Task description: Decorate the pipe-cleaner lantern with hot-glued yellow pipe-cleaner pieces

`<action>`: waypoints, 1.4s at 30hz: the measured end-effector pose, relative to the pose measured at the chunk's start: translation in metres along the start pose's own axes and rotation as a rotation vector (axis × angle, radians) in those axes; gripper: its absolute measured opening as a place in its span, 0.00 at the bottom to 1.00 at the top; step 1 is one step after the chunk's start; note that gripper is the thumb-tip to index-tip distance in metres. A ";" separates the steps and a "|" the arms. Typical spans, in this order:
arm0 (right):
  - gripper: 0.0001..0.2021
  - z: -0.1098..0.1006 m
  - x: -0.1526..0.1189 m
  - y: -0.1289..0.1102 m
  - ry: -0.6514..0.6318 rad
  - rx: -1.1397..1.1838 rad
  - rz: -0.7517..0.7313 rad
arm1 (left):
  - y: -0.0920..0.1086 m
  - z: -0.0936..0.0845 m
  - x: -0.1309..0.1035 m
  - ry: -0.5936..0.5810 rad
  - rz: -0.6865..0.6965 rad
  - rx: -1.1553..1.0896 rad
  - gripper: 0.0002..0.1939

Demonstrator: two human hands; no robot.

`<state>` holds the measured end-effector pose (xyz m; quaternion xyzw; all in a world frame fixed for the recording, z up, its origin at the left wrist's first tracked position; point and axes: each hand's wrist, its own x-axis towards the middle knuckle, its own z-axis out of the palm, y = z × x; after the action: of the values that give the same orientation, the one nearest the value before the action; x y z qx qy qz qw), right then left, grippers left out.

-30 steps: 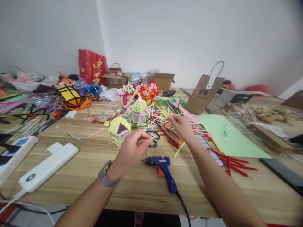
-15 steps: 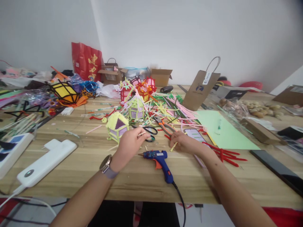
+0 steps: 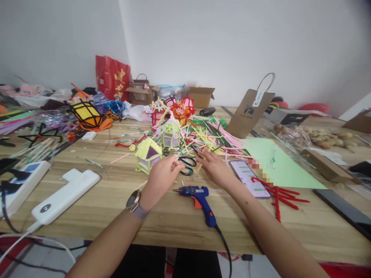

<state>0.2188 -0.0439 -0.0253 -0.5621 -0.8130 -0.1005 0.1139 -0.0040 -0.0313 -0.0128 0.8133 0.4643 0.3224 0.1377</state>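
My left hand (image 3: 164, 173), wearing a watch, is closed in a pinch beside the black scissors handles (image 3: 189, 161); what its fingertips hold is too small to make out. My right hand (image 3: 213, 169) has its fingers stretched out over the orange-handled pliers (image 3: 197, 149), covering most of them. A short yellow piece (image 3: 199, 166) shows below its fingertips. Left of my left hand stands a small fuzzy yellow-green house (image 3: 148, 153) with lilac walls. A blue glue gun (image 3: 199, 193) lies in front of both hands, nozzle pointing left.
Behind the hands sit a second little house (image 3: 171, 137) and a heap of coloured pipe cleaners (image 3: 216, 133). A phone (image 3: 246, 177) and red pipe cleaners (image 3: 285, 197) lie to the right. At left is a white power bank (image 3: 68, 195). A paper bag (image 3: 246, 114) stands behind.
My right hand has moved left and forward onto the pliers, its fingers straightening, and more of the phone shows. My left hand stays pinched; the pale stick seen in it no longer shows clearly.
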 end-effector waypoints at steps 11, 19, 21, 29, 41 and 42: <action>0.30 -0.015 -0.066 -0.065 -0.418 0.346 0.607 | -0.003 -0.012 0.003 0.021 0.007 -0.092 0.18; 0.38 0.008 -0.087 -0.062 -0.013 0.895 0.638 | -0.008 -0.014 0.006 0.004 -0.055 -0.113 0.16; 0.37 -0.001 -0.086 -0.051 0.147 0.997 0.645 | -0.007 -0.015 0.007 -0.035 -0.092 -0.181 0.14; 0.22 -0.046 -0.059 -0.013 0.761 1.086 0.553 | -0.007 -0.012 0.008 -0.167 -0.228 -0.814 0.11; 0.21 -0.005 -0.045 -0.013 0.425 1.731 0.860 | -0.017 -0.004 0.014 -0.112 -0.342 -0.841 0.13; 0.20 -0.006 -0.044 -0.013 0.396 1.780 0.833 | -0.016 -0.004 0.014 -0.127 -0.337 -0.837 0.14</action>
<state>0.2215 -0.0890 -0.0334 -0.4855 -0.2972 0.5005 0.6523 -0.0123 -0.0111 -0.0125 0.6190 0.4106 0.4046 0.5333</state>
